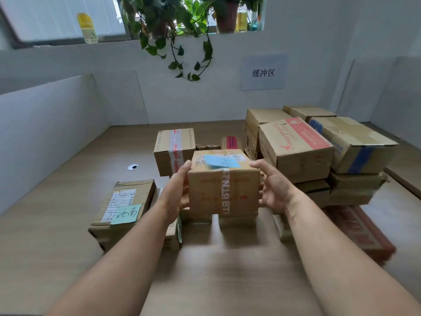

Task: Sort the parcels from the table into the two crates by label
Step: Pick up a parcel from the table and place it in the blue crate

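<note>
**Box held by side pressure alone, crates out of sight**

The left hand's fingers (pixel 182 176) and the right hand's fingers (pixel 262 166) clamp opposite side faces of a small cardboard parcel (pixel 224 188), thumbs near its top edge. Nothing visibly supports it from below, so I judge it could slide out if the squeeze eases during the carry. It hangs above the desk (pixel 68 201), over low boxes partly hidden beneath it.

The blue note (pixel 222 161) on its lid is blurred; misreading it would send the parcel to the wrong crate. Neither crate is in view, so the carry means turning away. Just beside the right hand, the stacked boxes (pixel 319 151) overhang one another and look easy to knock. To the left lies a parcel with a green note (pixel 126 214).
</note>
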`<state>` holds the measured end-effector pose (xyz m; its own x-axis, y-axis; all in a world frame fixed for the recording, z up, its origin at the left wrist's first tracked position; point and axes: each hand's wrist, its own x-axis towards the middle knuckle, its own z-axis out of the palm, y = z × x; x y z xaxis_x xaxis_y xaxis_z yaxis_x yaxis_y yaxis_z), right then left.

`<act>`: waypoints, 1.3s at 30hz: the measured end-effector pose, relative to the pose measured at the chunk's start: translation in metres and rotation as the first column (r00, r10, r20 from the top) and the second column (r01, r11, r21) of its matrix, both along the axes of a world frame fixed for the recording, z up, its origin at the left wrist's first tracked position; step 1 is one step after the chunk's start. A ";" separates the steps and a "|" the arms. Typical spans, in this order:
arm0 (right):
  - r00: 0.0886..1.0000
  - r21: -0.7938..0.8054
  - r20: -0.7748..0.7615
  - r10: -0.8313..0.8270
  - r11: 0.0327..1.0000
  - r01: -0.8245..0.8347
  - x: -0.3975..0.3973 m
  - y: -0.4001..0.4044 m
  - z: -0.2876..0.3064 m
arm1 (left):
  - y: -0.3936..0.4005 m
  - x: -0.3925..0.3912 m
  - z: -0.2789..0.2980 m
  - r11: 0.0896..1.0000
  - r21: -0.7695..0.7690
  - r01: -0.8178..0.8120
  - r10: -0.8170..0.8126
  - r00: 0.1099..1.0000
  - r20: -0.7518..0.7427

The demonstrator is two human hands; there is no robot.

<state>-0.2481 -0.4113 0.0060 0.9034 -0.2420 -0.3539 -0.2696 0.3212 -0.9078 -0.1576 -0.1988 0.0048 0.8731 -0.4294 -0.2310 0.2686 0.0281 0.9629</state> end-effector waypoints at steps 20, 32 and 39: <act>0.890 -0.125 0.111 0.442 0.895 -0.429 0.003 0.064 -0.050 | 0.096 -0.056 -0.030 0.993 0.080 -0.091 0.083 0.991 0.106; 0.810 -0.089 0.093 0.579 0.815 -0.572 0.030 0.149 -0.066 | 0.204 -0.087 -0.043 0.916 0.217 -0.338 0.272 0.920 0.284; 0.715 -0.096 0.035 0.698 0.715 -0.693 0.047 0.248 -0.079 | 0.312 -0.118 -0.057 0.763 0.348 -0.546 0.442 0.832 0.335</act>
<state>-0.2012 -0.1629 -0.0727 0.8462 0.4419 -0.2976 -0.3321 0.0007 -0.9432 -0.2756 0.1129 -0.0517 0.9840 0.1679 -0.0591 0.1103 -0.3143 0.9429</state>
